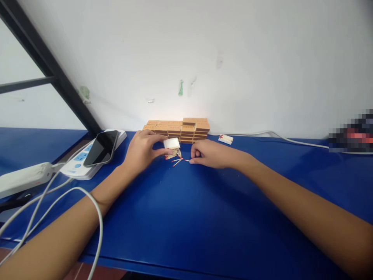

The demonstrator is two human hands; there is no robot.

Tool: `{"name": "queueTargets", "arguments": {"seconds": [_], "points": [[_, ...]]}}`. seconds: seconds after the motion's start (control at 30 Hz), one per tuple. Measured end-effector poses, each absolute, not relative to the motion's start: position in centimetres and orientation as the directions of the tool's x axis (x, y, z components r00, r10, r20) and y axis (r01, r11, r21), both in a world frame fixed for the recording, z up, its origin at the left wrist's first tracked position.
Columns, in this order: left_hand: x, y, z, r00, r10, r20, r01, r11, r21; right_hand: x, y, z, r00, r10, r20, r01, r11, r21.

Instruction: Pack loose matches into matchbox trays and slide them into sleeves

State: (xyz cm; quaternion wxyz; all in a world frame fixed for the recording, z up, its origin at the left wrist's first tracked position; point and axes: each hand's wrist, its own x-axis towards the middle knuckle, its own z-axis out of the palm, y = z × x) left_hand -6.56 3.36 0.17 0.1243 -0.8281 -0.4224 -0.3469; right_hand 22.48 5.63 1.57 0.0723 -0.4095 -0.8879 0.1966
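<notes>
My left hand (144, 149) has its thumb and fingers around the left side of a small white matchbox tray (171, 143), which looks empty inside. Just below the tray lies a loose pile of red-tipped matches (171, 155), and a few stray ones point toward me. My right hand (205, 153) is closed in a pinch on a single match (187, 160), whose red head sticks out to the left. Behind both hands, stacked matchboxes (175, 127) stand against the wall.
Another matchbox tray (225, 139) with matches in it sits right of the stack. On the left, a phone (101, 147) rests on a white power strip (83, 167). White cables (97, 217) loop by my left forearm, and one cable (291, 140) runs along the wall.
</notes>
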Motion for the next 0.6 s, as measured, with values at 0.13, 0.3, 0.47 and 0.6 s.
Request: {"name": "queueTargets", "arguments": {"seconds": [0.13,0.3,0.47,0.6], "points": [[-6.5,3.3,0.0,0.404,0.619,0.673,0.785,-0.613,0.093,22.1,5.5,1.4,-0.677,0.733,-0.069,0.671,0.576,-0.466],[-6.6,3.5,-0.2,0.4,0.623,0.673,0.782,-0.614,0.104,20.4,4.6,0.6,-0.741,0.663,0.103,0.561,0.696,-0.449],[-6.5,3.4,-0.1,0.414,0.618,0.668,0.767,-0.632,0.11,19.7,3.8,0.1,-0.764,0.632,0.133,0.519,0.723,-0.456],[-6.5,3.4,0.0,0.415,0.619,0.667,0.768,-0.631,0.108,19.6,3.8,-0.2,-0.754,0.636,0.166,0.495,0.715,-0.494]]}}
